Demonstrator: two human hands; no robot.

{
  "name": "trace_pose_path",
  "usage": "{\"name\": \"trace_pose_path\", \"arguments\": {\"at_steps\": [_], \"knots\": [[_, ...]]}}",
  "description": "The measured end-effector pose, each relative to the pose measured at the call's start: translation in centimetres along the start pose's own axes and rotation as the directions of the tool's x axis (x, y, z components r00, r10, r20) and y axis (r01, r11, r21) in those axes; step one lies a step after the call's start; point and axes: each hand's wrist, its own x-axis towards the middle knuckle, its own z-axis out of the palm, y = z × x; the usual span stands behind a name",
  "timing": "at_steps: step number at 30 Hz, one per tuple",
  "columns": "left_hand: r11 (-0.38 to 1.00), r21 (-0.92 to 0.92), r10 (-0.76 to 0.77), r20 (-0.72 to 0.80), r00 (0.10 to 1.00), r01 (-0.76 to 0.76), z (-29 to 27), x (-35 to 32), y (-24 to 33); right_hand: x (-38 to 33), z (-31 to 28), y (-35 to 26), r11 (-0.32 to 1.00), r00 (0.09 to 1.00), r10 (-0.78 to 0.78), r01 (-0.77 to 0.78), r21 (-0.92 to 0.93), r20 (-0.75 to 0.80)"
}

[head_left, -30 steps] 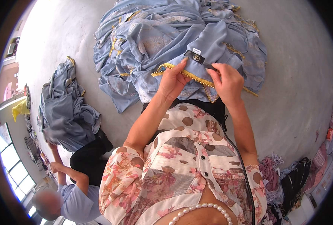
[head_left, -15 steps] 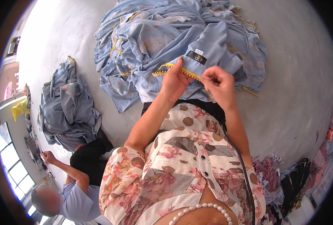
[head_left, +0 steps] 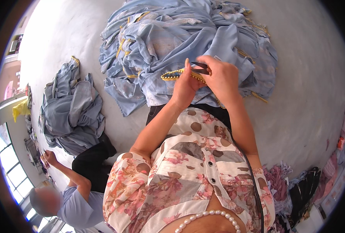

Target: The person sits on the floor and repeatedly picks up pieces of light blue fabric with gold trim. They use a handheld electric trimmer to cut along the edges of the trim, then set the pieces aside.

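A big heap of light blue garments (head_left: 166, 42) with gold edging lies in front of me, its near side by my lap. My left hand (head_left: 185, 90) is closed on a gold beaded trim (head_left: 173, 75) at a garment's edge, the thumb pointing up. From my right hand (head_left: 223, 79) stick out the two dark, pointed blades of thread snips (head_left: 200, 71), spread a little apart. The fingers are wrapped round the snips, whose blades reach across to my left thumb, just above the trim. My right hand mostly hides a black label on the garment.
At left, a seated person (head_left: 79, 206) is beside a smaller pile of grey-blue garments (head_left: 71, 108). Pinkish cloth scraps (head_left: 278, 180) and a dark cloth (head_left: 305, 186) lie at lower right. A grey floor (head_left: 308, 97) surrounds the heap.
My right hand has moved up and left, bringing the snips' blades into sight by my left thumb. It now covers the black label. My left hand has shifted slightly right and down.
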Motion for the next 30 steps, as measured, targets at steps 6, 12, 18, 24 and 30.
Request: {"name": "trace_pose_path", "arguments": {"at_steps": [6,12,18,24,30], "knots": [[0.978,-0.195,-0.086,-0.047,0.995,0.076,-0.1,0.2,0.8,-2.1,-1.6,3.0,0.507,0.982,0.161,-0.17,0.845,0.101],[0.959,-0.274,-0.094,-0.063,0.994,0.073,-1.1,0.6,1.2,-6.3,-6.9,4.2,0.038,0.952,-0.301,-0.041,0.998,0.051],[0.988,-0.126,-0.103,-0.089,0.991,0.092,-2.1,1.1,0.3,-7.5,-6.4,5.0,0.398,0.976,0.038,-0.212,0.893,0.215],[0.968,-0.248,0.029,-0.056,0.998,-0.042,-4.4,1.3,1.5,-6.4,-3.1,10.3,0.603,0.806,0.556,-0.224,0.765,-0.202],[0.846,0.121,0.533,-0.184,0.826,-0.519,-10.2,-5.0,14.3,-7.9,0.3,16.5,0.758,0.797,0.574,-0.432,0.489,-0.185]]}}
